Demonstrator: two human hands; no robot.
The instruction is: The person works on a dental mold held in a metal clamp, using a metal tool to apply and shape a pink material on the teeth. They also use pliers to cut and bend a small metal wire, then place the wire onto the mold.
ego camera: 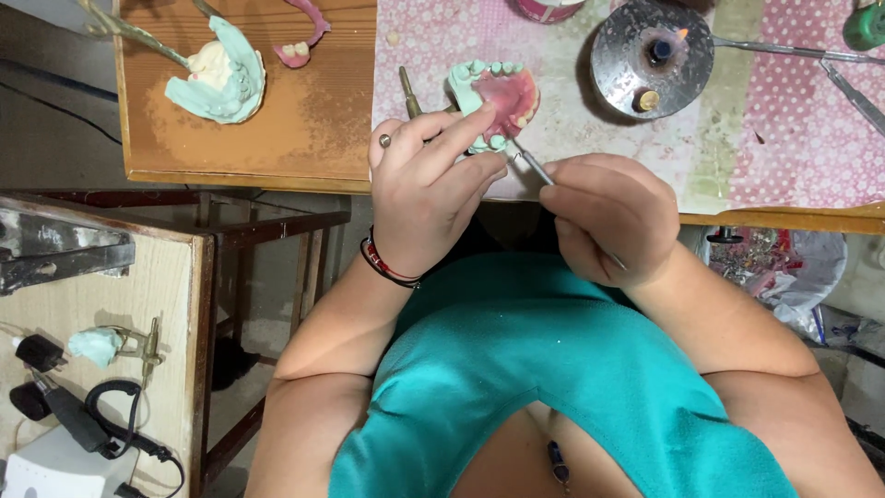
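My left hand (426,189) grips a pale green dental cast (487,100) with pink wax gums and small teeth, holding it at the table's near edge. A brass articulator arm (408,92) sticks out behind my fingers. My right hand (608,217) is closed around a thin metal carving tool (533,166) whose tip touches the near side of the cast.
On the brown board at the left lie a second green cast (221,78) and a pink wax denture piece (300,48). A round metal burner (653,55) with a small flame stands at the right, metal tools (830,65) beside it. A side bench (92,369) holds a small cast and cables.
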